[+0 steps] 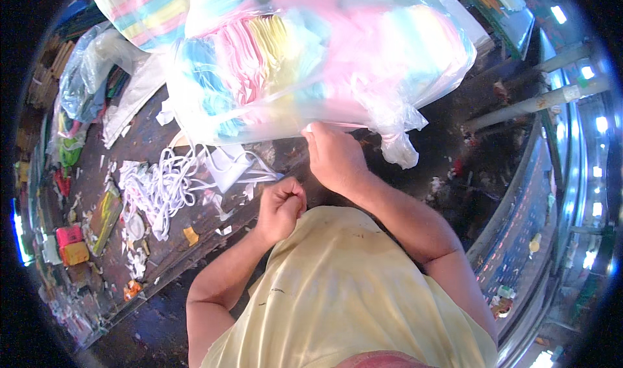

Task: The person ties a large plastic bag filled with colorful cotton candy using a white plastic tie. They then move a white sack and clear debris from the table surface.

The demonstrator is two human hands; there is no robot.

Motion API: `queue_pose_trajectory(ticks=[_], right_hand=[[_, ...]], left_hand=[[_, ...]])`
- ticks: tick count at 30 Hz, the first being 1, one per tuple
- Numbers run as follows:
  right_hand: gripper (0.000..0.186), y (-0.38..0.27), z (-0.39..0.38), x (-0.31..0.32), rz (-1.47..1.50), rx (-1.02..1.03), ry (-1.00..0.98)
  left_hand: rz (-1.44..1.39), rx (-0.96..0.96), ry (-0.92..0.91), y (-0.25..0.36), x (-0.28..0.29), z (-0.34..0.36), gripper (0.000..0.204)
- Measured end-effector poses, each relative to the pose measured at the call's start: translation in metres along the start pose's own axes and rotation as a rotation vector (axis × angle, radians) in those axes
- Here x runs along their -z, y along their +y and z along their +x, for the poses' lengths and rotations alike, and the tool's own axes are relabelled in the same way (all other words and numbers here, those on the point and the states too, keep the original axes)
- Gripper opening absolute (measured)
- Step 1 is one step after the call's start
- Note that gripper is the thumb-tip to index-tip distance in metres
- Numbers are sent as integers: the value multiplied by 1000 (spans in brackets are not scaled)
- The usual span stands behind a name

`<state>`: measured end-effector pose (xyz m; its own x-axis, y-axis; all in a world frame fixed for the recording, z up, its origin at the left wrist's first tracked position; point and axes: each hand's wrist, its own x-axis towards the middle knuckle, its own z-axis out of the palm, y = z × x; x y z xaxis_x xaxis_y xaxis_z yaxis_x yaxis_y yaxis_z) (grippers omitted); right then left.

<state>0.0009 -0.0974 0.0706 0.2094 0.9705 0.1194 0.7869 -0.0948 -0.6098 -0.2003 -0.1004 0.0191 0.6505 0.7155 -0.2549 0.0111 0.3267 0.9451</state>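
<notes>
A large clear plastic bag [272, 129] lies across the far part of the table, packed with folded stacks [259, 50] in pink, yellow, blue and white bands. Its gathered end [399, 141] sticks out toward me on the right. My right hand [334, 157] is closed at the bag's near edge, thumb and finger pinching there. Held low in front of my body, my left hand [282, 209] makes a fist; whatever is inside it is hidden. Just beyond that fist, the end of a white strip lies beside a tangle of white cord [162, 189].
The dark table [207, 238] is strewn with paper scraps. At left lie crumpled clear plastic [97, 63], a white sheet [133, 98] and a red and orange block [73, 245]. A metal pipe [538, 102] and a perforated blue panel [519, 219] stand at right.
</notes>
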Motion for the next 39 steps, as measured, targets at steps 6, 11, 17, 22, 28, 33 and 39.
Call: queue_pose_trajectory(ticks=[6,11,17,22,28,33,39], right_hand=[[18,-79,68,69,-449,239,-449],[14,-122,131,124,-1003,719,-515],[11,-117,172,153,-1253,1201,-439],[20,-67,191,216,-1122,1137,-261],[26,33,167,294,-1029,949,-66],[27,127,120,319,-732,860,87],[30,245,34,284,-469,429,111]], left_hand=[[-81,-127,-12,-56,-58,49,32],[-303,89,-132,6,-123,106,41],[-737,82,79,38,-187,145,44],[-634,-9,346,36,-210,145,38],[-543,-40,139,0,-163,144,33],[-499,93,-28,13,-142,137,49],[-545,226,-66,26,-136,137,54]])
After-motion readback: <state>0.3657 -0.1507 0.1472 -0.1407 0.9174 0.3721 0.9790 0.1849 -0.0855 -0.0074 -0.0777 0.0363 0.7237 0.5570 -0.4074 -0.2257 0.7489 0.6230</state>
